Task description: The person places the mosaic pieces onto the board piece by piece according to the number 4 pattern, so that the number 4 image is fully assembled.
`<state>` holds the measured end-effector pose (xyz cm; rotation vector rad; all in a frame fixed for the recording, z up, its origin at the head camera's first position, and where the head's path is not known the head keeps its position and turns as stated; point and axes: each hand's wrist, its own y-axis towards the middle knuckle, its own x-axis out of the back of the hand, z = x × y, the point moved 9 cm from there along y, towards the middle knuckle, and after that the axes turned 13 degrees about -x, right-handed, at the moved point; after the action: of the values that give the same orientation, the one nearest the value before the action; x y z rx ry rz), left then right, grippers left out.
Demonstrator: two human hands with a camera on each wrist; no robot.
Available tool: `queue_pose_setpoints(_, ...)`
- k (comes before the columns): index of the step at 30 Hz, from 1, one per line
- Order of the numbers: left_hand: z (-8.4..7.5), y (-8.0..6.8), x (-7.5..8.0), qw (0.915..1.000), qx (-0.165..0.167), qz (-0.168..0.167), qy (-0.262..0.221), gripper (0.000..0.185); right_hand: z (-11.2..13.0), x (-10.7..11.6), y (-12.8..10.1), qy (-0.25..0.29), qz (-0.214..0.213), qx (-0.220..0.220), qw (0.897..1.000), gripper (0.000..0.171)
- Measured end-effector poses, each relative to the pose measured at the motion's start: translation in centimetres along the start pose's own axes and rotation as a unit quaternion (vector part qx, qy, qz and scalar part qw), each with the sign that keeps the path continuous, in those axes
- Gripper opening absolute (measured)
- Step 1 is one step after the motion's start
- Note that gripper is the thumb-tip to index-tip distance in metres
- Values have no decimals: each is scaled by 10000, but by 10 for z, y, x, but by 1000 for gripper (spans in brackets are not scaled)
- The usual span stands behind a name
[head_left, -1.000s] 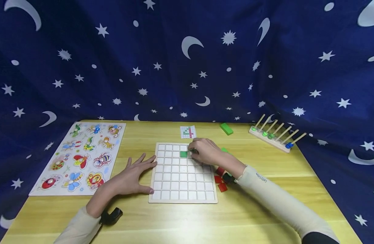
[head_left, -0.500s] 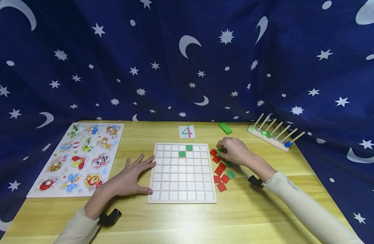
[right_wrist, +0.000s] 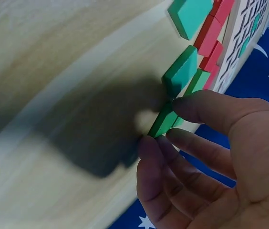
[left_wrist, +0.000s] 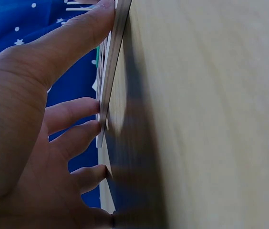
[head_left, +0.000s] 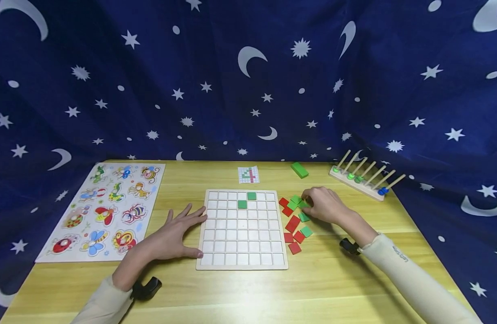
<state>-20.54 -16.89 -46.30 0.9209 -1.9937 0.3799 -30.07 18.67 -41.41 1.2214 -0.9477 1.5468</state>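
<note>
Head view: right of the board (head_left: pixel 242 234), my nearer right hand (head_left: pixel 326 205) pinches a green tile (right_wrist: pixel 162 123); my spread left hand (head_left: pixel 169 237) touches its left edge.

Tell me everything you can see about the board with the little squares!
The board is thin and looks wooden, with a pale rim and seven rows of seven white squares. Two green tiles sit diagonally in its two farthest rows. It lies flat on the table, and the spread left hand touches its left edge.
</note>
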Motion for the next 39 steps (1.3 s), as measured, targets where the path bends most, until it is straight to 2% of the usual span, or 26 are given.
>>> queue_pose_setpoints(9,0,-1,1,10000,-15,-13,27,98,2,0,-1,-39,-54,-87,9999,18)
queue_pose_setpoints(13,-1,0,1,10000,-28,-7,22,98,8,6,-3,9,-226,-26,9997,23)
queue_pose_setpoints(18,-2,1,1,10000,-47,7,2,98,33,6,-3,149,-244,225,9993,26)
queue_pose_setpoints(28,-1,0,1,10000,-3,-12,-17,98,98,-8,0,308,-227,958,9947,23)
queue_pose_setpoints(39,-1,0,1,10000,-27,-9,-52,97,142,-25,4,545,-32,1409,9885,22)
